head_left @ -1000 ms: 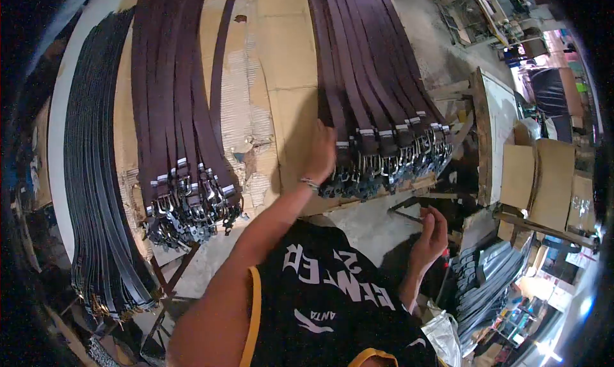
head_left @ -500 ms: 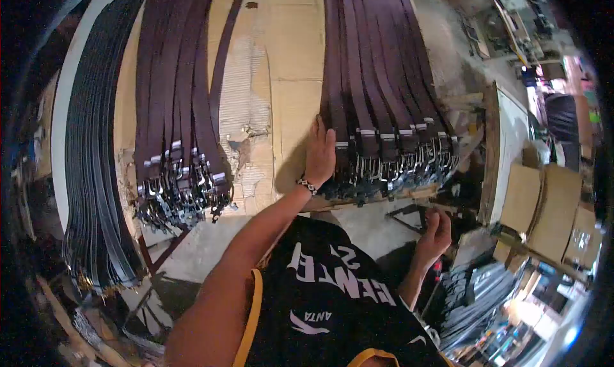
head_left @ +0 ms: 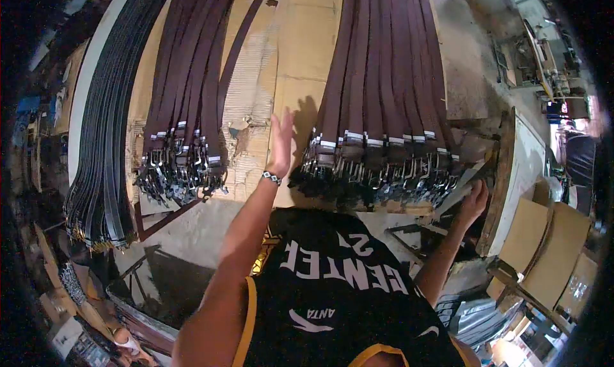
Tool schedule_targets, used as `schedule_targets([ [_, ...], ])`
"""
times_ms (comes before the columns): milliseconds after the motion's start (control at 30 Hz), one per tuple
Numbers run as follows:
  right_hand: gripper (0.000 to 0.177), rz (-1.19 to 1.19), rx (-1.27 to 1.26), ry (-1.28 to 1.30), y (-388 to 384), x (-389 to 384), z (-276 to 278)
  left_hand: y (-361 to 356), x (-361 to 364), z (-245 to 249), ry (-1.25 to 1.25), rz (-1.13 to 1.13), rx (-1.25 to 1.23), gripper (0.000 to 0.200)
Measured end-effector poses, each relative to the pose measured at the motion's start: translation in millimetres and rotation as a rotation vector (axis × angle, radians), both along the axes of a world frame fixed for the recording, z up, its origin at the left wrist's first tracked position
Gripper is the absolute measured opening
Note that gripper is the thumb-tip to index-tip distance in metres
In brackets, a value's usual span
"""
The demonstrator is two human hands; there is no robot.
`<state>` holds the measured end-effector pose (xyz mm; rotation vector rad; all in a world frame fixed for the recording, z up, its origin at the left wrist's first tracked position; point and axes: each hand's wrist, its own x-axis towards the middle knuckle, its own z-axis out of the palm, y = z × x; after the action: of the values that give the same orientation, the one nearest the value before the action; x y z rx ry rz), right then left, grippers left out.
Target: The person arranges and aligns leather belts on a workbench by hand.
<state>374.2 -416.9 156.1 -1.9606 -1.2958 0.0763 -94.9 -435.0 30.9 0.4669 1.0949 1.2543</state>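
Brown belts (head_left: pixel 390 79) with metal buckles lie side by side on a cardboard-covered table (head_left: pixel 307 47). My left hand (head_left: pixel 280 143), with a beaded bracelet on the wrist, is raised over the cardboard just left of this bundle, fingers spread and nothing in them. Beyond the bundle's right buckle end is my right hand (head_left: pixel 473 200), its fingers curled; whether it holds anything is hidden. A second group of brown belts (head_left: pixel 188 72) lies left of my left hand, and black straps (head_left: pixel 112 111) hang at the table's left side.
Cardboard boxes (head_left: pixel 550 239) stand at the right beside a white panel (head_left: pixel 521 175) with a wooden edge. Dark wrapped material (head_left: pixel 476 322) sits at the lower right. Metal bars (head_left: pixel 173 220) show under the table's front edge.
My left hand has moved left, off the belts' edge. My right hand has moved up and right. The right bundle's buckle end now spreads further left.
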Motion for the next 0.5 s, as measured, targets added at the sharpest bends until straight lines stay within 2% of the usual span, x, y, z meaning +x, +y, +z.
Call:
schedule_targets([
  [33, 0.049, 0.012, -0.073, 0.213, 9.0, 0.4, 3.4, -4.7, 7.9, -13.2, 0.025, -0.022, 0.041, 0.086],
  [67, 0.051, 0.05, -0.163, 0.287, 21.9, 12.8, -7.8, -10.8, 13.9, -26.2, 0.053, -0.042, 0.079, 0.086],
  [133, 0.055, 0.128, -0.345, 0.439, 47.9, 33.3, -30.2, -7.0, 46.6, 12.6, 0.191, -0.078, 0.027, 0.087],
  [200, 0.056, 0.141, -0.393, 0.641, 44.3, -2.5, -30.2, -8.0, 26.8, -25.4, 0.079, -0.124, -0.014, 0.09],
  [233, 0.057, 0.146, -0.407, 0.748, 42.1, -21.0, -25.6, -7.5, 14.8, -21.8, 0.042, -0.12, -0.064, 0.092],
  [267, 0.058, 0.211, -0.416, 0.71, 46.0, -17.0, -28.3, -5.4, 3.7, -17.3, 0.002, -0.114, -0.109, 0.093],
  [300, 0.058, 0.271, -0.427, 0.668, 48.5, -12.8, -28.9, -7.4, -5.5, -11.7, 0.137, -0.096, -0.07, 0.092],
  [333, 0.058, 0.321, -0.435, 0.627, 47.6, -7.5, -30.2, -9.7, -7.5, -2.6, 0.183, 0.027, -0.015, 0.089],
  [367, 0.056, 0.305, -0.431, 0.673, 45.2, 0.4, -29.7, -9.5, -3.7, -4.0, 0.183, 0.073, -0.008, 0.087],
  [400, 0.055, 0.255, -0.402, 0.597, 45.8, 10.7, -38.0, -8.8, 2.0, -7.7, 0.179, 0.119, -0.001, 0.085],
  [467, 0.052, 0.167, -0.356, 0.442, 50.5, 33.9, -65.7, -11.5, 17.0, -4.4, 0.127, 0.07, -0.01, 0.085],
  [500, 0.053, 0.203, -0.317, 0.449, 47.7, 29.0, -67.5, -13.5, 22.9, -2.1, 0.105, 0.053, -0.015, 0.085],
])
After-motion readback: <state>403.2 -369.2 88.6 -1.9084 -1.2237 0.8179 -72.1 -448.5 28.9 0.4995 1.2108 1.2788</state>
